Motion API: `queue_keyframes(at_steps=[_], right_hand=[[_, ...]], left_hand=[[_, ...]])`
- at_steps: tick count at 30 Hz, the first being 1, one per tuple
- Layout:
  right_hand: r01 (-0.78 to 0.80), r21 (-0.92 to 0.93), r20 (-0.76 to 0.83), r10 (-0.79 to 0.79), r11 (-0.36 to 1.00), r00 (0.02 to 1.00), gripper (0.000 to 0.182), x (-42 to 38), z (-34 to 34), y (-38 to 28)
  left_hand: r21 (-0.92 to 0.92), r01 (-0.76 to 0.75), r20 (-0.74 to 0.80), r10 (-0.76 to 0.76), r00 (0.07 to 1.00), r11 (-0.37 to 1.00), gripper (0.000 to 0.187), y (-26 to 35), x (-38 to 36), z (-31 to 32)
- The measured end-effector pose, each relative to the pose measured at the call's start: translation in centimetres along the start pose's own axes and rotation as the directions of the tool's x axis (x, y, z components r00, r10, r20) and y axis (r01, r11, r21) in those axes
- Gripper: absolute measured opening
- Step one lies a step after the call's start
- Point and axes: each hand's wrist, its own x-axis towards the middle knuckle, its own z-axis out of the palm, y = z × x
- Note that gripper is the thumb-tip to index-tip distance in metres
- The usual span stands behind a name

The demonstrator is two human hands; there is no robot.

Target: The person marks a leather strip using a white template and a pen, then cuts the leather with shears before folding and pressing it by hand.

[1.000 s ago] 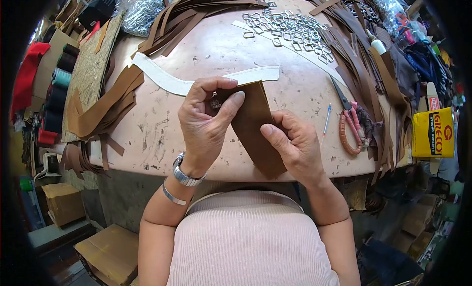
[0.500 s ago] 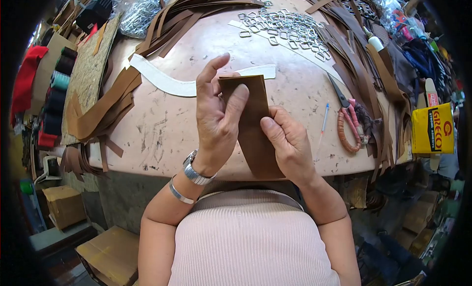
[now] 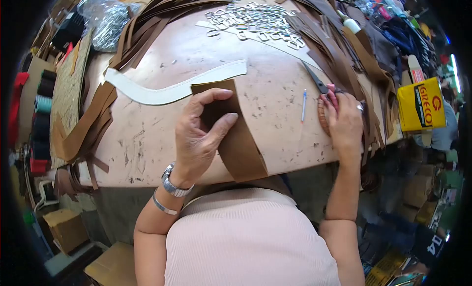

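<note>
A folded brown leather strip (image 3: 241,150) is pinched between the thumb and fingers of my left hand (image 3: 196,133). The strip slants down toward the table's front edge, its lower end near my lap. On the right, my right hand (image 3: 347,121) lies over the handles of the scissors (image 3: 321,88), fingers curled round them; part of the grip is hidden under the hand. The scissors' dark blades point up and left on the table. A thin pen (image 3: 303,106) lies to the left of the scissors. Behind my left hand is a curved white strip (image 3: 162,95).
Metal rings (image 3: 255,23) are spread at the back of the table (image 3: 162,133). Brown strips (image 3: 91,121) lie at left, with more strips (image 3: 329,50) at right. A yellow adhesive box (image 3: 421,105) stands at the right edge. Cardboard boxes (image 3: 66,229) sit below left.
My right hand has let go of the leather strip and moved right onto the scissors' handles. My left hand still holds the strip, now tilted more. The camera view has shifted.
</note>
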Motion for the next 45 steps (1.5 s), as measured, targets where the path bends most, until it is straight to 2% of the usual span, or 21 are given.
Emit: queue_keyframes(at_steps=[1, 3, 6, 9, 10, 12, 13, 14, 15, 16, 18, 19, 21, 22, 25, 26, 29, 31, 39, 45], right_hand=[[-0.071, -0.055, 0.069, 0.075, 0.996, 0.995, 0.027, -0.5, -0.4, 0.3], [-0.006, -0.105, 0.043, 0.011, 0.995, 0.999, 0.031, -0.9, 0.1, 1.1], [-0.037, -0.042, 0.149, 0.043, 0.998, 0.988, 0.033, -0.4, -0.4, 1.3], [-0.122, 0.192, 0.159, 0.092, 0.974, 0.983, 0.03, -0.1, -0.7, 1.6], [-0.169, 0.374, 0.137, 0.126, 0.912, 0.983, 0.027, -0.2, -0.7, 1.4], [-0.232, 0.691, 0.119, 0.209, 0.685, 0.971, 0.024, -0.7, -0.9, 0.7], [-0.361, 0.845, 0.31, 0.19, 0.395, 0.932, 0.027, -1.0, -1.3, 0.2], [-0.484, 0.873, 0.476, 0.108, 0.065, 0.873, 0.031, -1.3, -1.9, -0.6], [-0.578, 0.774, 0.593, -0.024, -0.258, 0.805, 0.034, -1.7, -2.5, -1.5], [-0.631, 0.734, 0.659, 0.042, -0.251, 0.751, 0.032, -2.3, -3.0, -3.9], [-0.704, 0.654, 0.72, -0.055, -0.278, 0.692, 0.039, -3.5, -3.4, -6.9], [-0.729, 0.615, 0.7, -0.218, -0.3, 0.68, 0.047, -3.9, -3.5, -7.4], [-0.614, 0.789, 0.583, -0.315, 0.003, 0.749, 0.063, -4.0, -4.0, -8.4], [-0.656, 0.753, 0.638, -0.313, 0.061, 0.703, 0.076, -3.9, -4.0, -8.8], [-0.559, 0.815, 0.569, -0.383, 0.15, 0.727, 0.077, -3.8, -4.0, -9.5], [-0.561, 0.8, 0.595, -0.401, 0.212, 0.697, 0.078, -4.0, -3.8, -9.3], [-0.559, 0.801, 0.592, -0.416, 0.213, 0.69, 0.075, -4.2, -3.2, -9.7], [-0.504, 0.829, 0.557, -0.43, 0.242, 0.71, 0.071, -4.4, -2.9, -9.8], [-0.466, 0.826, 0.563, -0.412, 0.317, 0.717, 0.068, -3.9, -3.0, -10.2], [-0.291, 0.872, 0.449, -0.406, 0.394, 0.796, 0.066, -3.9, -2.7, -10.3]], left_hand=[[-0.044, 0.002, -0.009, -0.002, 1.0, 0.999, 0.03, -0.2, -0.1, 0.0], [-0.063, 0.014, -0.028, -0.016, 0.999, 0.998, 0.028, -0.5, 0.0, -0.1], [-0.152, 0.087, -0.036, -0.094, 0.995, 0.985, 0.027, -0.1, 0.3, -0.2], [-0.198, 0.103, -0.041, -0.113, 0.993, 0.975, 0.027, -0.1, 0.5, -0.3], [-0.201, 0.095, -0.045, -0.106, 0.993, 0.975, 0.026, -0.1, 0.5, -0.4], [-0.224, 0.093, -0.049, -0.106, 0.993, 0.97, 0.027, 0.1, 0.5, -0.4], [-0.236, 0.092, -0.047, -0.106, 0.993, 0.967, 0.027, 0.3, 0.5, -0.4], [-0.256, 0.079, -0.059, -0.097, 0.994, 0.963, 0.027, 0.4, 0.6, -0.3], [-0.278, 0.064, -0.069, -0.086, 0.994, 0.958, 0.027, 0.6, 0.6, -0.2], [-0.302, 0.045, -0.077, -0.072, 0.994, 0.952, 0.028, 0.8, 0.8, 0.0], [-0.301, 0.029, -0.074, -0.053, 0.996, 0.953, 0.029, 1.4, 0.8, 0.0], [-0.299, 0.02, -0.076, -0.045, 0.996, 0.954, 0.029, 1.7, 0.8, 0.0], [-0.305, 0.052, -0.058, -0.073, 0.996, 0.951, 0.03, 2.2, 0.7, -0.2], [-0.307, 0.064, -0.049, -0.083, 0.995, 0.949, 0.031, 2.4, 0.7, -0.3], [-0.25, 0.036, -0.074, -0.056, 0.996, 0.968, 0.031, 2.8, 0.7, -0.1], [-0.232, 0.025, -0.079, -0.044, 0.996, 0.972, 0.031, 2.8, 0.7, -0.1], [-0.183, 0.002, -0.086, -0.018, 0.996, 0.983, 0.033, 2.4, 0.6, 0.0], [-0.155, -0.006, -0.088, -0.008, 0.996, 0.988, 0.035, 2.2, 0.6, 0.0], [-0.14, 0.013, -0.095, -0.027, 0.995, 0.99, 0.038, 2.1, 0.6, 0.3], [-0.095, -0.004, -0.1, -0.005, 0.995, 0.995, 0.038, 2.2, 0.6, 0.5]])
